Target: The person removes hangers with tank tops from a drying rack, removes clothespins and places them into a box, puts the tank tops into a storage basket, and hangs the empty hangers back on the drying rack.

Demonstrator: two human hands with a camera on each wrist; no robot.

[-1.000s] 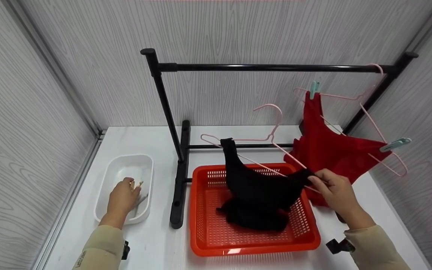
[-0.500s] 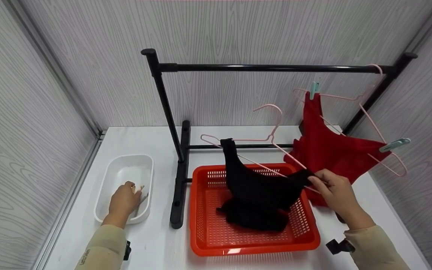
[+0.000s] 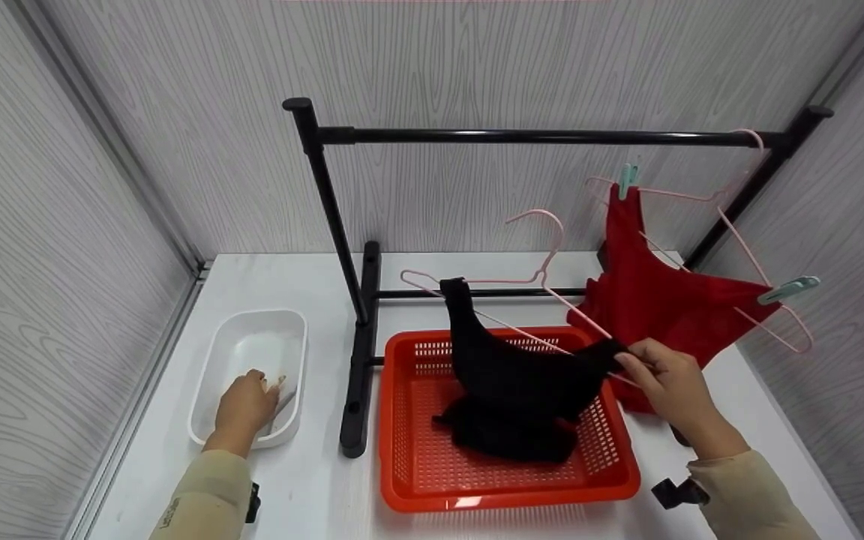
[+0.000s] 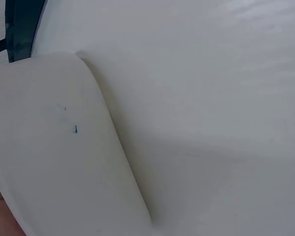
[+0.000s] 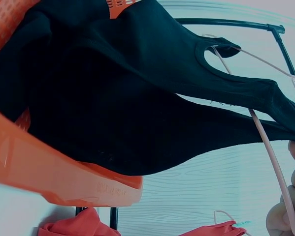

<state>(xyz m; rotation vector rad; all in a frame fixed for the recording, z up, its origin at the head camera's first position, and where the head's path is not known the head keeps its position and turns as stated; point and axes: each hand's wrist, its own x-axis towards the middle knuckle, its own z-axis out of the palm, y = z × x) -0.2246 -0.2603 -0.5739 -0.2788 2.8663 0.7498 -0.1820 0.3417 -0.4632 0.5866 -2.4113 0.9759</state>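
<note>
Head view: the right hand (image 3: 676,386) pinches one shoulder strap of a black sleeveless top (image 3: 529,382) at the lower right end of a pink hanger (image 3: 544,276). The top hangs into an orange-red basket (image 3: 537,498); its other strap sits near the hanger's opposite end. Hanger long axis: upper left to lower right, terminating at the right hand. The hook points upward, apart from the rack crossbar (image 3: 477,136).

The left hand (image 3: 243,405) reaches into a white tray (image 3: 259,341). Whether it grasps anything cannot be determined; its fingertips are partly hidden. A slender grey item (image 3: 284,403) lies just beside its fingers, slanting toward upper right.

Governing relation, by judgement: the top lies well to the right of the left hand, with the rack foot (image 3: 355,420) between tray and basket. The right hand is nearer, in contact with the strap; any left-hand approach would need to clear that foot.
</note>
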